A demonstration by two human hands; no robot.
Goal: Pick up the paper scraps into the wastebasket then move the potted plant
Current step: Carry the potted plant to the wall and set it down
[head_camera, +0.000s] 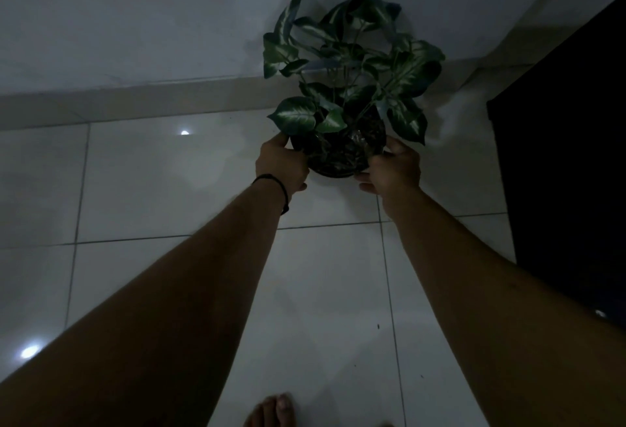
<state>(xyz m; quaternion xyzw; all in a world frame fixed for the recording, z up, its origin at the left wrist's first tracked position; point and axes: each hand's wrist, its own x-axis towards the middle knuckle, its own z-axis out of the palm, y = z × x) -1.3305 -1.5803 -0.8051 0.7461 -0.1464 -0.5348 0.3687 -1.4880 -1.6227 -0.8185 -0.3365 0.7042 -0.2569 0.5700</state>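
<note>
Potted plant [349, 88] gripped by both hands, left hand [281, 165], right hand [393, 169] (dim room), over tiled floor [321, 291]

Home: tiled floor [321, 291] (bare foot [271, 411])

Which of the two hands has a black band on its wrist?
The left hand, gripping the pot's left side, has the black band on its wrist. The right hand's wrist is bare.
</note>
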